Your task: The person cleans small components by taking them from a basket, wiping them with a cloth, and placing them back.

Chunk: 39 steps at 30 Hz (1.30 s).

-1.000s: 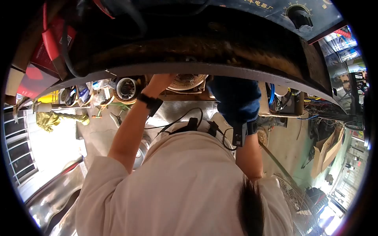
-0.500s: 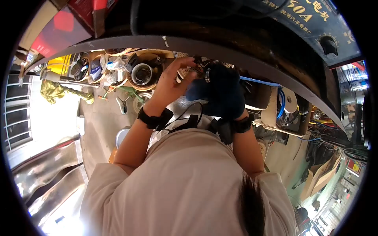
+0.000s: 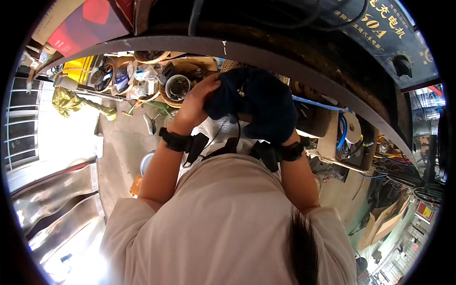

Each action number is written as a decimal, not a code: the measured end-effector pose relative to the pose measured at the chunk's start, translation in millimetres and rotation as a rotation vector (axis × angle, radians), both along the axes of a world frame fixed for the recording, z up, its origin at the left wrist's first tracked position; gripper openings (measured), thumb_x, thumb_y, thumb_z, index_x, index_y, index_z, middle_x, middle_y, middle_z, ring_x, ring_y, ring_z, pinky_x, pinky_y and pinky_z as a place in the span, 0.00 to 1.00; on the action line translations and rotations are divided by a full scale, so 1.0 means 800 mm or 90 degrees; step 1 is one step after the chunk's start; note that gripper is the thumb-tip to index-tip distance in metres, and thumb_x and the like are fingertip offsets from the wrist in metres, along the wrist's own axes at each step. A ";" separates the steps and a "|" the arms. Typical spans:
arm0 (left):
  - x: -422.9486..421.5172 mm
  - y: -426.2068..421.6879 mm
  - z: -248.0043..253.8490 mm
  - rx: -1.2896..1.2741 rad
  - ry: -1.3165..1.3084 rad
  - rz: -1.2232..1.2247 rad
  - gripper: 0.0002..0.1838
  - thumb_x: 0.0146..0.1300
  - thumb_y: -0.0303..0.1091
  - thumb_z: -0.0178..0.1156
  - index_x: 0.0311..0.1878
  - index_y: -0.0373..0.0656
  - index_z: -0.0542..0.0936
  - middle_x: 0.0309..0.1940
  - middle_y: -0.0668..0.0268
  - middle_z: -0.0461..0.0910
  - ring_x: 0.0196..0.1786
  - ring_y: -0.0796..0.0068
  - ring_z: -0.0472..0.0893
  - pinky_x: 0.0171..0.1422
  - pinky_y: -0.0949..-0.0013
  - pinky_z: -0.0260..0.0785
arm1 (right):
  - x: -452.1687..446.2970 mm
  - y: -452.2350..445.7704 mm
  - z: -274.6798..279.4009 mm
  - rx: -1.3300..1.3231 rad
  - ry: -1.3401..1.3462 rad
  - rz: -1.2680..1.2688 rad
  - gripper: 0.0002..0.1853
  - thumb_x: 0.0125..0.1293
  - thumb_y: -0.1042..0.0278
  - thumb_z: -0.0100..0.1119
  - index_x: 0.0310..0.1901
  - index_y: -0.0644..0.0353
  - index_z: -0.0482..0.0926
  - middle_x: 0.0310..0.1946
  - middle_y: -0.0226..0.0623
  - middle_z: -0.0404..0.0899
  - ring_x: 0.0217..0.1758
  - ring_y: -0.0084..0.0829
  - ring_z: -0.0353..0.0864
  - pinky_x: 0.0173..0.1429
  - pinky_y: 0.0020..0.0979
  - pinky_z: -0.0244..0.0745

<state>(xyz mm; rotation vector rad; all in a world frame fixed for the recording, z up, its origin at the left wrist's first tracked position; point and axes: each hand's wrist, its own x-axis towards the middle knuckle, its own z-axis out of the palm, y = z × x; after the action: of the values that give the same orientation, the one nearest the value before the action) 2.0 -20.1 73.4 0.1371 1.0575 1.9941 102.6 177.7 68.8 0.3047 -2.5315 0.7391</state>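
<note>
Before you, the bench edge (image 3: 199,45) runs across, with a printed box (image 3: 90,28) on top at the left and a charger (image 3: 380,35) at the right. Just below that edge, your left hand (image 3: 191,108) lies against the left side of the cloth (image 3: 270,107) — your right hand is hidden beneath it. Left of your left hand, a cup (image 3: 167,88) sits in a basket (image 3: 165,98). On your right, a carton (image 3: 327,137) holds a hose (image 3: 342,134) and, right of that, a spool (image 3: 355,135) — with cables (image 3: 403,173) farther right.
</note>
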 end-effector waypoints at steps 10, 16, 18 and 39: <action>0.020 0.026 0.008 -0.201 0.327 0.043 0.18 0.62 0.26 0.65 0.55 0.41 0.73 0.44 0.69 0.75 0.46 0.82 0.74 0.52 0.78 0.67 | -0.004 -0.032 -0.030 -0.924 -0.159 -0.011 0.27 0.46 0.68 0.70 0.52 0.58 0.79 0.45 0.41 0.81 0.46 0.42 0.81 0.49 0.34 0.77; 0.000 0.017 0.015 -0.169 0.358 0.081 0.21 0.56 0.22 0.69 0.50 0.41 0.71 0.38 0.69 0.76 0.39 0.84 0.74 0.44 0.79 0.67 | -0.017 -0.017 -0.059 -0.299 -0.053 0.020 0.26 0.48 0.65 0.70 0.52 0.60 0.79 0.46 0.41 0.81 0.47 0.43 0.81 0.50 0.36 0.76; -0.002 0.014 0.017 -0.164 0.394 0.066 0.23 0.53 0.19 0.70 0.50 0.42 0.71 0.38 0.70 0.76 0.40 0.83 0.74 0.47 0.78 0.67 | -0.020 -0.023 -0.040 -0.355 -0.066 0.036 0.25 0.47 0.64 0.70 0.50 0.59 0.80 0.45 0.41 0.82 0.47 0.44 0.80 0.51 0.38 0.76; -0.019 -0.021 -0.019 -0.310 0.552 0.323 0.11 0.68 0.25 0.55 0.53 0.39 0.76 0.43 0.66 0.81 0.45 0.78 0.80 0.51 0.73 0.71 | -0.015 -0.054 0.043 -0.023 -0.082 -0.006 0.18 0.51 0.73 0.64 0.46 0.61 0.79 0.41 0.41 0.81 0.40 0.41 0.81 0.42 0.35 0.77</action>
<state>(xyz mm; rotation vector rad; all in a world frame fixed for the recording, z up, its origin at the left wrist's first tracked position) -13.5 -36.8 58.1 0.5454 2.2864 2.0602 90.3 134.7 103.1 0.2392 -2.6344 0.8241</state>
